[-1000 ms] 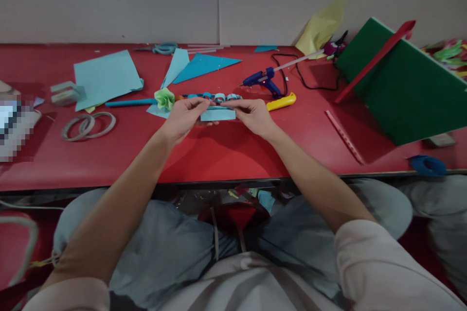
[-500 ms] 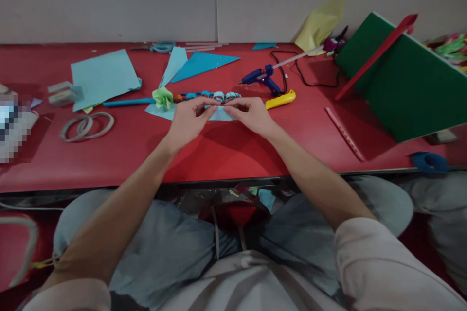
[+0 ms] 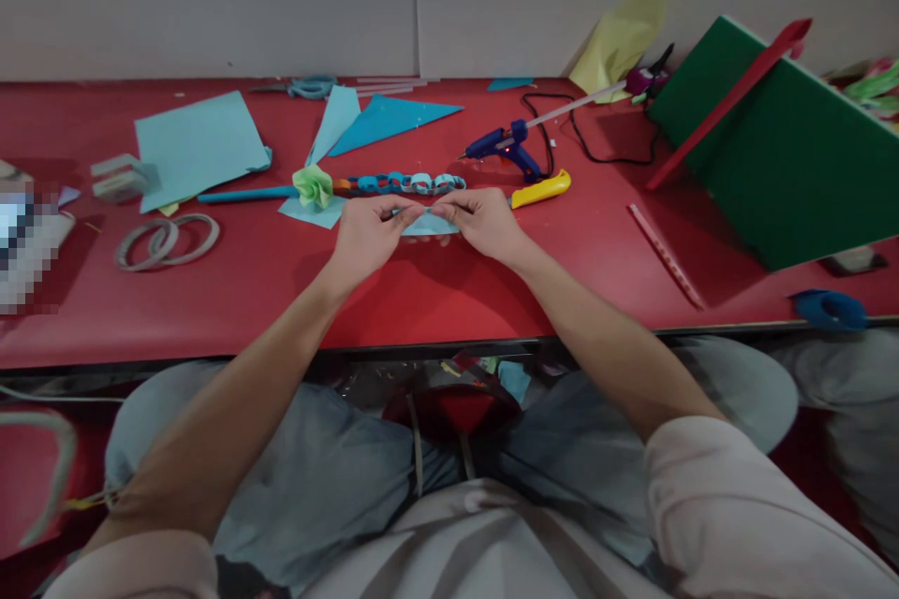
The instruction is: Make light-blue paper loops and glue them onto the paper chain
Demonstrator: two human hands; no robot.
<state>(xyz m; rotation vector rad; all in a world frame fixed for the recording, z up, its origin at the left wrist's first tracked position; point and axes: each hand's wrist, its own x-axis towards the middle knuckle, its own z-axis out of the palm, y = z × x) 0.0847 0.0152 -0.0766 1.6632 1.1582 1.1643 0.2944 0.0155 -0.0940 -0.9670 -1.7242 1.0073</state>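
Observation:
Between my fingers is a small piece of light blue paper [image 3: 431,224], its lower part hanging toward the red table. My left hand [image 3: 372,226] pinches its upper edge from the left, thumb against fingers. From the right, my right hand [image 3: 484,223] grips the same edge, and the fingertips of both hands almost meet. Just behind lies a chain of blue and white paper rings [image 3: 411,182], joined at its left to a green paper flower [image 3: 313,187]. A blue paper stick [image 3: 245,195] runs left from the flower.
A blue glue gun [image 3: 502,145] with a lit red light and a yellow cutter [image 3: 540,191] lie to the right. Scissors [image 3: 313,87], blue paper sheets [image 3: 200,145] and tape rolls [image 3: 197,239] are at left. A green board [image 3: 787,150] leans at right, by a pink pencil [image 3: 664,253].
Both hands have come slightly down, toward me, with the light blue paper between them. More of the ring chain now shows behind my fingers.

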